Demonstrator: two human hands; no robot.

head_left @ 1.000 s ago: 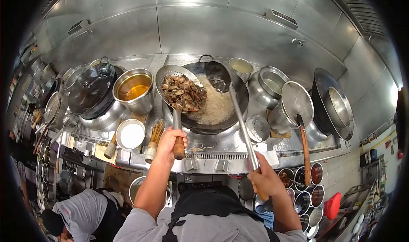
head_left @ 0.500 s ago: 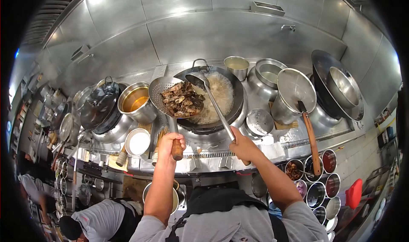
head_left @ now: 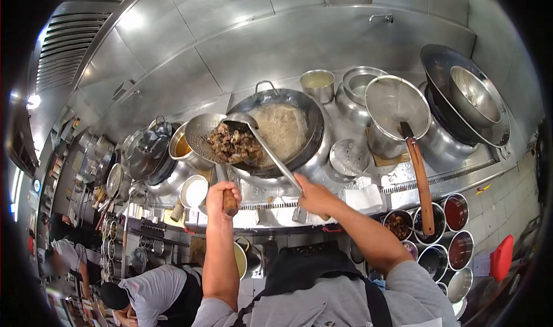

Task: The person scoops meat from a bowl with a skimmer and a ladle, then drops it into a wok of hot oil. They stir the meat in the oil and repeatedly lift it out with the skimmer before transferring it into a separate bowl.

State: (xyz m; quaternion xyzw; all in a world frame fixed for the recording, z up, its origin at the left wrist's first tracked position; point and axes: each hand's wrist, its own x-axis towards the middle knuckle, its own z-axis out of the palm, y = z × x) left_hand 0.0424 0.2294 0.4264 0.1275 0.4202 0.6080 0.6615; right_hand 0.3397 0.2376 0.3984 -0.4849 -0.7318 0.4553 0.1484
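Observation:
My left hand [head_left: 224,196] is closed around the wooden handle of a perforated strainer [head_left: 197,132]. Dark brown chunks of food [head_left: 233,144] are heaped in its bowl, which is tilted over the left side of a black wok [head_left: 315,120]. Pale, frothy liquid [head_left: 279,128] bubbles in the wok. My right hand [head_left: 315,197] grips the long handle of a metal ladle [head_left: 271,152]. The ladle's head lies against the upper right of the food, partly covering it.
Left of the strainer stand a pot of amber liquid [head_left: 183,147] and a bowl of white contents [head_left: 194,191]. A mesh sieve [head_left: 397,105] rests on a pot at the right. Several ingredient tins [head_left: 455,212] stand lower right. A co-worker [head_left: 152,292] bends at lower left.
The ladle head has moved left and down from over the wok onto the food in the strainer. Both hands have shifted slightly left in view, and the whole view has tilted.

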